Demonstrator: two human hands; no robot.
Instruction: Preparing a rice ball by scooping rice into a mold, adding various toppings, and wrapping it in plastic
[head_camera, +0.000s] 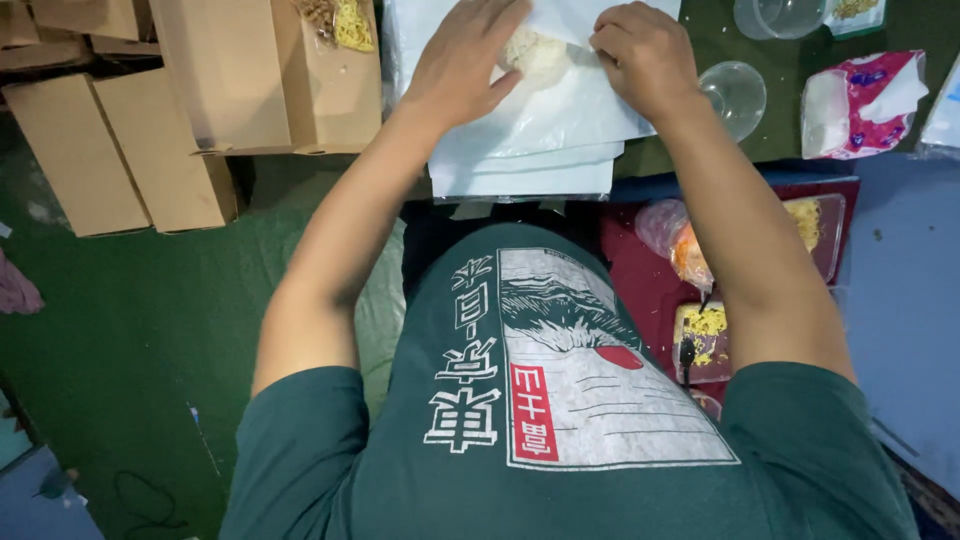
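I'm seeing left hand (462, 70) pressing flat on the rice mound (537, 52), gripping nothing; right hand (645, 55) pinching the white paper (545, 120) — I'd be folding snug, keeping rice centred.

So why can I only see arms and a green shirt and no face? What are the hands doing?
The camera sits on the person's head and looks straight down, so you see their shirt and both arms but no face. There is only this one picture. The left hand and the right hand press on a stack of white paper sheets. Between them lies a pale lump of food, probably rice, with a corner of paper folded over it. To the left are brown cardboard boxes. To the right sit a clear plastic cup and a pink and white packet. Lower down are trays of yellow food.
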